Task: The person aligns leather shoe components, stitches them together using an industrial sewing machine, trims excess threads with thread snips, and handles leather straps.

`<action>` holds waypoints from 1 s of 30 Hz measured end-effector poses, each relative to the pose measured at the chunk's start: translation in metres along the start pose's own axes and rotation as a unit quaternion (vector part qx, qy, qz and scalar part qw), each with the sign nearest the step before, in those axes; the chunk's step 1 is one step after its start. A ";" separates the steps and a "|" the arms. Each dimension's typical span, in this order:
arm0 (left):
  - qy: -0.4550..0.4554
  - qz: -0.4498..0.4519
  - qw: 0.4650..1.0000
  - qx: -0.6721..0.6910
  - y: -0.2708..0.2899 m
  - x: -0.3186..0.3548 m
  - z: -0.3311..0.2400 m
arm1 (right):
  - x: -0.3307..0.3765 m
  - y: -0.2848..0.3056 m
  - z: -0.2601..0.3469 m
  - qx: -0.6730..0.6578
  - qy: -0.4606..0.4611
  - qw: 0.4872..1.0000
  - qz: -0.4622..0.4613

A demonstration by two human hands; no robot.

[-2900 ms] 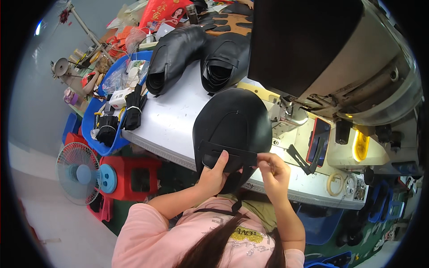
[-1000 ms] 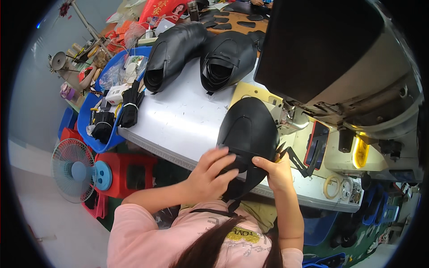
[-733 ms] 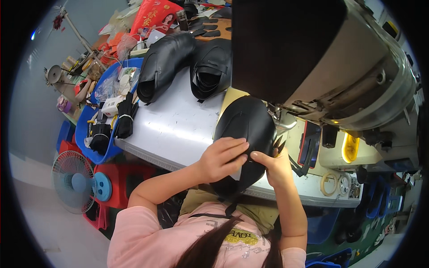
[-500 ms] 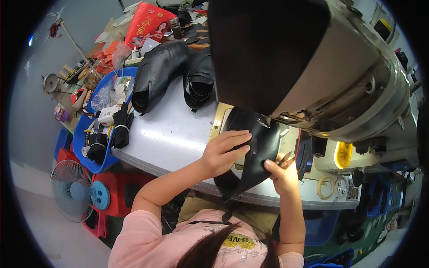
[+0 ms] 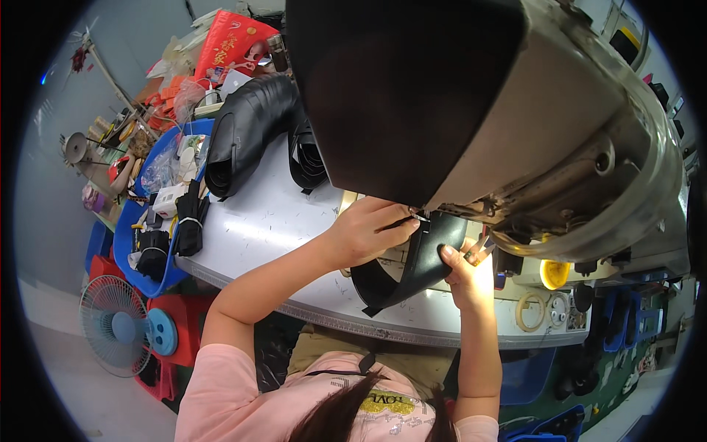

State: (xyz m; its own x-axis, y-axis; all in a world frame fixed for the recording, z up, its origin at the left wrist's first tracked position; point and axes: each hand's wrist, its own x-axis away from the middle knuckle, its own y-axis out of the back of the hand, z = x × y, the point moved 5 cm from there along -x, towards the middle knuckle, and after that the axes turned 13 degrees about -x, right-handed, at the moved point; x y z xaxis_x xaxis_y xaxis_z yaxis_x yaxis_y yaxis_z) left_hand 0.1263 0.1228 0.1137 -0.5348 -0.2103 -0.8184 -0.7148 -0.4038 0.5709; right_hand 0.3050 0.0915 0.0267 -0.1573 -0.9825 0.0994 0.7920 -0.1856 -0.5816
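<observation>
The black shoe upper [image 5: 418,267] now sits farther under the sewing machine [image 5: 508,118] than before. I see the right hand [image 5: 465,274] pinching its edge, a pointed tool [image 5: 479,247] among the fingers; the left hand [image 5: 364,234] touches its opposite side, grip unclear to me.

This is looking like a shoe-making workshop: a bulky black-and-grey metal sewing machine [image 5: 412,96] is standing at the right of a white, ruler-edged surface [image 5: 243,239], and a curved black leather shoe upper [image 5: 431,254] is reaching beneath it. Stacked black leather uppers [image 5: 250,129] are resting farther left, near a blue plastic basket [image 5: 166,280] that is holding tied black bundles [image 5: 189,221].
</observation>
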 end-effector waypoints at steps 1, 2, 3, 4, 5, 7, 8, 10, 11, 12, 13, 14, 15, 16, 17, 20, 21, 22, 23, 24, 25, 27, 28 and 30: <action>0.001 0.000 1.000 0.001 0.000 0.000 0.001 | -0.001 0.001 -0.002 0.001 -0.001 1.000 -0.001; -0.007 0.000 1.000 0.006 0.000 -0.001 0.001 | -0.001 0.003 -0.003 -0.002 -0.001 1.000 -0.009; -0.014 0.001 1.000 0.012 0.000 -0.002 -0.001 | 0.000 0.005 -0.003 -0.005 -0.001 1.000 -0.016; -0.015 0.001 1.000 0.012 0.000 -0.003 -0.002 | 0.000 0.007 -0.003 -0.006 -0.001 1.000 -0.016; -0.012 -0.003 1.000 0.015 0.000 -0.003 -0.001 | 0.000 0.006 -0.004 -0.006 -0.004 1.000 -0.015; -0.008 -0.008 1.000 0.019 -0.001 0.000 0.000 | -0.001 0.006 -0.006 -0.006 -0.008 1.000 -0.013; -0.006 -0.018 1.000 0.015 -0.003 0.002 0.001 | -0.001 0.006 -0.005 0.021 0.005 1.000 -0.021; -0.002 -0.030 0.999 0.011 -0.006 0.006 0.001 | 0.000 0.006 -0.005 0.050 0.018 0.998 -0.029; 0.007 -0.042 0.999 0.012 -0.007 0.007 0.001 | 0.000 0.006 -0.004 0.061 0.030 0.997 -0.037; 0.015 -0.053 0.998 0.013 -0.007 0.008 0.001 | 0.000 0.005 -0.003 0.066 0.036 0.996 -0.040; 0.015 -0.055 0.998 0.012 -0.008 0.008 0.000 | 0.000 0.005 -0.002 0.073 0.043 0.995 -0.044; 0.025 -0.062 0.998 0.018 -0.009 0.008 0.000 | 0.001 0.003 0.000 0.083 0.055 0.994 -0.035; 0.034 -0.069 0.997 0.023 -0.010 0.008 0.001 | 0.000 0.002 0.002 0.087 0.061 0.994 -0.031; 0.034 -0.069 0.997 0.023 -0.012 0.008 0.001 | 0.000 0.001 0.004 0.093 0.068 0.993 -0.027; 0.049 -0.069 0.996 0.031 -0.014 0.008 0.003 | 0.000 -0.001 0.008 0.102 0.083 0.991 -0.024; 0.082 -0.069 0.993 0.051 -0.025 0.012 0.010 | 0.001 0.003 0.020 0.233 0.136 0.963 -0.024; 0.101 -0.071 0.990 0.060 -0.030 0.015 0.014 | 0.007 -0.002 0.028 0.305 0.189 0.933 -0.008; 0.102 -0.071 0.990 0.060 -0.034 0.016 0.015 | 0.014 -0.011 0.038 0.373 0.244 0.895 -0.001; 0.103 -0.091 0.989 0.060 -0.036 0.017 0.016 | 0.019 -0.004 0.045 0.346 0.267 0.899 0.032; 0.109 -0.108 0.987 0.053 -0.037 0.019 0.019 | 0.033 0.003 0.057 0.299 0.257 0.919 0.004; 0.112 -0.108 0.987 0.048 -0.035 0.019 0.021 | 0.048 0.001 0.080 0.377 0.412 0.829 0.006; 0.093 -0.141 0.985 0.023 -0.025 0.012 0.018 | 0.086 0.040 0.140 0.645 0.555 0.500 -0.160; 0.087 -0.143 0.985 0.035 -0.027 0.007 0.016 | 0.098 0.061 0.196 0.409 0.589 0.694 -0.068; 0.086 -0.134 0.987 0.019 -0.025 0.006 0.013 | 0.118 0.136 0.300 0.465 0.649 0.427 -0.425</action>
State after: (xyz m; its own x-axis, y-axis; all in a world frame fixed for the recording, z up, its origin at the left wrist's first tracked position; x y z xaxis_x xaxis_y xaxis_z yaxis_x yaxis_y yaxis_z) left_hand 0.1347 0.1432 0.0957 -0.2417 -0.2491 -0.9378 -0.8385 -0.4328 0.3310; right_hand 0.5710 -0.0534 0.2016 -0.3373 0.1673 -0.9264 -0.0795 -0.9856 -0.1490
